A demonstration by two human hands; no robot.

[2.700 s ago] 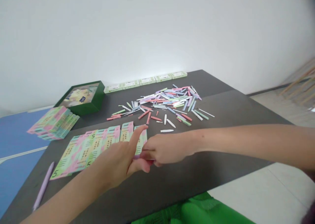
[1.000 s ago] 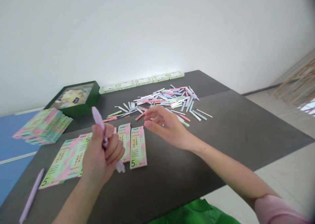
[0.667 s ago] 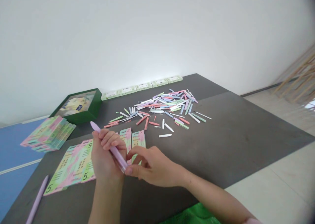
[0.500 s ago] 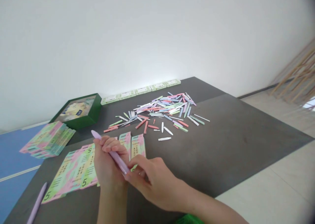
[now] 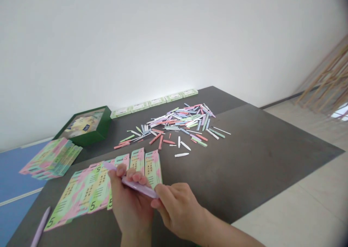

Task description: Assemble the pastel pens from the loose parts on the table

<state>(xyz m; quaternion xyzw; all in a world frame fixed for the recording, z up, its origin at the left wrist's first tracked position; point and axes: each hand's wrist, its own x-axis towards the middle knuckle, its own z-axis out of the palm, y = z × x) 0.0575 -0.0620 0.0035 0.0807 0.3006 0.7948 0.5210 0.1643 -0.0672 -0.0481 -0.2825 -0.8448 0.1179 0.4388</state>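
Note:
A lilac pen (image 5: 127, 180) lies across my two hands above the near edge of the dark table (image 5: 258, 149). My left hand (image 5: 130, 203) is closed round its barrel. My right hand (image 5: 176, 209) pinches its near end between thumb and fingers. Just behind the hands lies a row of pastel flat card sleeves (image 5: 108, 187) marked with a 5. Farther back is a scattered heap of pastel pen parts (image 5: 179, 122), with a white piece (image 5: 181, 154) nearest me.
A second lilac pen (image 5: 40, 228) lies at the table's left front. A stack of pastel sleeves (image 5: 50, 159) sits on a blue surface at left. A green box (image 5: 87, 125) and a row of small pale boxes (image 5: 154, 102) stand at the back. The table edge falls away at right.
My left hand raised the lilac pen, then lowered it toward me. My right hand came back from the parts heap and took hold of the pen's near end.

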